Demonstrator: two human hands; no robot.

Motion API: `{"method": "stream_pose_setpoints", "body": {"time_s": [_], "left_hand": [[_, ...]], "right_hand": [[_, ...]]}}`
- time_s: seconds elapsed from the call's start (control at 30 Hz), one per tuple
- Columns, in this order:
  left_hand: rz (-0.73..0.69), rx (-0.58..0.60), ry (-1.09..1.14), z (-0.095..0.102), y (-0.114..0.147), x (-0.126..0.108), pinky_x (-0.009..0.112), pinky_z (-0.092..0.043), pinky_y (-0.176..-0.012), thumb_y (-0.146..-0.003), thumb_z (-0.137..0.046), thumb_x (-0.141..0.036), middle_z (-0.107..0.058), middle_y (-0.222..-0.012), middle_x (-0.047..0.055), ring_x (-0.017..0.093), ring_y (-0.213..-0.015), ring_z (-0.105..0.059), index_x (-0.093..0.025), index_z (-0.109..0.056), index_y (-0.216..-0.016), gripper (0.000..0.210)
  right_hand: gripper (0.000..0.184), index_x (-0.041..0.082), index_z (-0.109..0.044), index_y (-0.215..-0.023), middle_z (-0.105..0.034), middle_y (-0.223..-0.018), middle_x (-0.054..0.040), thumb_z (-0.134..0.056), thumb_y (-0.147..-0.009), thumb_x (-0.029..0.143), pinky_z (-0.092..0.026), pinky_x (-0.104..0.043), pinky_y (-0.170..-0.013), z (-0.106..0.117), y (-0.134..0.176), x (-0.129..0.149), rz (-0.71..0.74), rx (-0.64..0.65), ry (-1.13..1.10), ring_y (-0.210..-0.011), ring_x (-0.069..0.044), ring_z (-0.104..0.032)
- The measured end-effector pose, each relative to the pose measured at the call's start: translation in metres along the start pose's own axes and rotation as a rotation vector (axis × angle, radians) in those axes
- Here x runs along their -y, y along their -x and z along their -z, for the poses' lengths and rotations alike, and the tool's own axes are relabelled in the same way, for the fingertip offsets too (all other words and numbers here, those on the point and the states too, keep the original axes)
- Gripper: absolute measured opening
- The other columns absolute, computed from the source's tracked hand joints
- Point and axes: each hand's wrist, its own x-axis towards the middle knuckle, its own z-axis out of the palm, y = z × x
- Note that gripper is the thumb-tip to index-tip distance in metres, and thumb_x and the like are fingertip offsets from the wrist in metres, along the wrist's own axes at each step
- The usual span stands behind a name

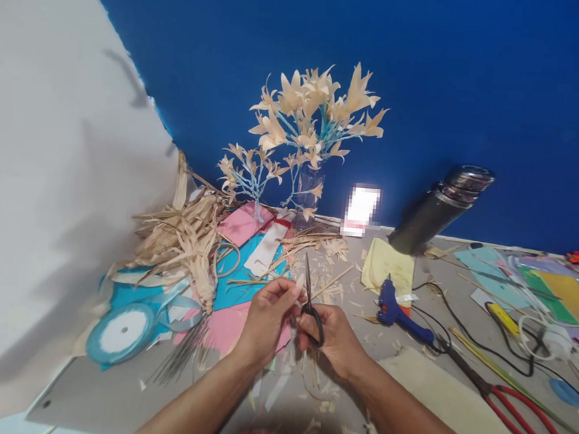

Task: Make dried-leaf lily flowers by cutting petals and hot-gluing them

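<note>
Black scissors (309, 304) point lengthwise away, slightly left.

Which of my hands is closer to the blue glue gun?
Your right hand. It holds the small black scissors, just left of the glue gun and apart from it. Your left hand is farther left, beyond the scissors.

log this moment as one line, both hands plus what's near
left hand: seems to pinch small pale piece | right hand: holds dark scissors, tips away from body | nearby: pale scraps, blue glue gun, red-handled scissors
</note>
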Motion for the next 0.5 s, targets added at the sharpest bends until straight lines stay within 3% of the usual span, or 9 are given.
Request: {"method": "stream_pose_setpoints", "body": {"time_s": [0.13, 0.2, 0.33, 0.5], "left_hand": [[0.137, 0.2, 0.015, -0.001, 0.007, -0.006, 0.022, -0.045, -0.037, -0.076, -0.077, -0.037, -0.068, -0.084, 0.003, 0.009, -0.042, -0.056, -0.016, -0.059, -0.074, 0.028], [0.187, 0.235, 0.05, -0.002, 0.009, -0.008, 0.021, -0.045, -0.035, -0.077, -0.076, -0.035, -0.068, -0.086, 0.004, 0.009, -0.043, -0.056, -0.016, -0.06, -0.075, 0.025], [0.206, 0.213, 0.159, -0.002, 0.009, -0.011, 0.019, -0.043, -0.034, -0.077, -0.077, -0.032, -0.063, -0.075, 0.001, 0.008, -0.044, -0.053, -0.016, -0.061, -0.074, 0.023], [0.169, 0.169, 0.2, -0.003, 0.006, -0.016, 0.018, -0.041, -0.037, -0.076, -0.078, -0.03, -0.062, -0.077, 0.001, 0.009, -0.052, -0.055, -0.016, -0.061, -0.073, 0.023]], "right_hand": [[0.057, 0.013, -0.062, -0.057, -0.058, -0.048, -0.0017, -0.078, -0.065, 0.067, -0.031, -0.023, -0.047, -0.002, 0.001, 0.005, 0.015, 0.073, -0.034, -0.045, -0.009, -0.045], [0.054, 0.012, -0.065, -0.061, -0.059, -0.05, -0.0014, -0.08, -0.064, 0.063, -0.034, -0.023, -0.049, -0.003, 0.001, 0.006, 0.005, 0.126, -0.05, -0.047, -0.01, -0.05], [0.057, 0.011, -0.067, -0.069, -0.062, -0.055, -0.0018, -0.082, -0.059, 0.066, -0.028, -0.022, -0.046, -0.002, 0.0, 0.003, 0.008, 0.117, -0.099, -0.046, -0.009, -0.047], [0.056, 0.01, -0.071, -0.08, -0.064, -0.063, -0.0025, -0.08, -0.065, 0.064, -0.024, -0.021, -0.044, 0.002, -0.004, -0.001, 0.043, 0.148, -0.154, -0.046, -0.006, -0.04]]}}
